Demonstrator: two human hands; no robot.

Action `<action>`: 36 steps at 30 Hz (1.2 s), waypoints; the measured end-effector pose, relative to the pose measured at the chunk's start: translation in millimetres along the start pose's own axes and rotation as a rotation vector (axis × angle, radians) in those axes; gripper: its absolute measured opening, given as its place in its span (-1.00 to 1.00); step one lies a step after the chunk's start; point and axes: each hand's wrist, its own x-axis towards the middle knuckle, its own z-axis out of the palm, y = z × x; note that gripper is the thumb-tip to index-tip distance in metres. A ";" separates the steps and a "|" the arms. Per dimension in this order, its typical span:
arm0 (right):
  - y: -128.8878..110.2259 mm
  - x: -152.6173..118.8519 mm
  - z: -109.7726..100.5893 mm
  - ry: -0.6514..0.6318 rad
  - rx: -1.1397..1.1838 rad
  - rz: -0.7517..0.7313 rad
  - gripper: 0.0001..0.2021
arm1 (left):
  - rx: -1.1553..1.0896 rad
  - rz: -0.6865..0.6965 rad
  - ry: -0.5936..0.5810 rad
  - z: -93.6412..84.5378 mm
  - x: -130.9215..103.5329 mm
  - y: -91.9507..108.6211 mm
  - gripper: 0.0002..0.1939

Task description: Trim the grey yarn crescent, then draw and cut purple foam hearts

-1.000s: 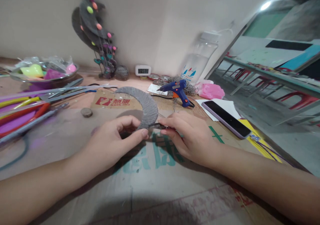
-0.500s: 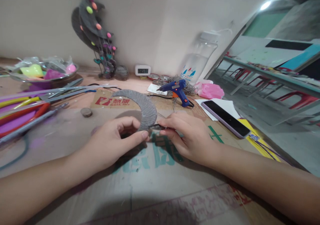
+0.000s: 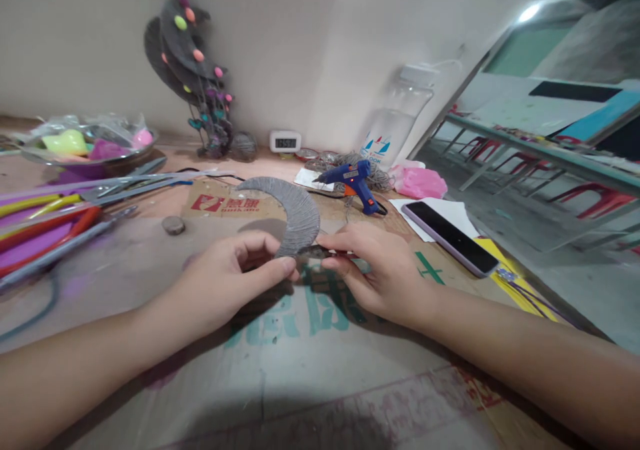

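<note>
Head view: left hand [image 3: 240,273] pinches ridged, grey yarn-wrapped crescent [image 3: 300,213].

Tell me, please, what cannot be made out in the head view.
In the head view:
Grey crescent, lower tip: hidden by the left hand.
Dark piece, far end: covered by the right hand.
Small red lettering: blurred.
Red handle: cut off by the left edge.

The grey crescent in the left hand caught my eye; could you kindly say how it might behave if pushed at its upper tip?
The crescent is probably fairly stiff, since its upper tip stands out from the left hand without sagging. It looks thin, so likely light. Its closely wound strands should give some grip.
</note>
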 end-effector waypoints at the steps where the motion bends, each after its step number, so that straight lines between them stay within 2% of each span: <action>1: -0.2 0.0 -0.1 0.001 -0.005 -0.002 -0.83 | -0.005 0.001 -0.003 0.0 0.0 -0.1 -0.76; 9: -1.8 0.5 -0.7 -0.016 -0.049 -0.007 -0.83 | 0.044 -0.022 -0.006 -1.2 0.1 -4.4 -0.73; 23: -5.1 3.0 -1.1 -0.034 -0.093 -0.034 -0.84 | -0.004 -0.063 -0.022 1.6 -1.3 -0.2 -0.69; 36: 0.3 1.0 2.6 -0.006 0.064 0.013 -0.89 | -0.031 -0.064 -0.042 0.4 -1.3 -2.2 -0.70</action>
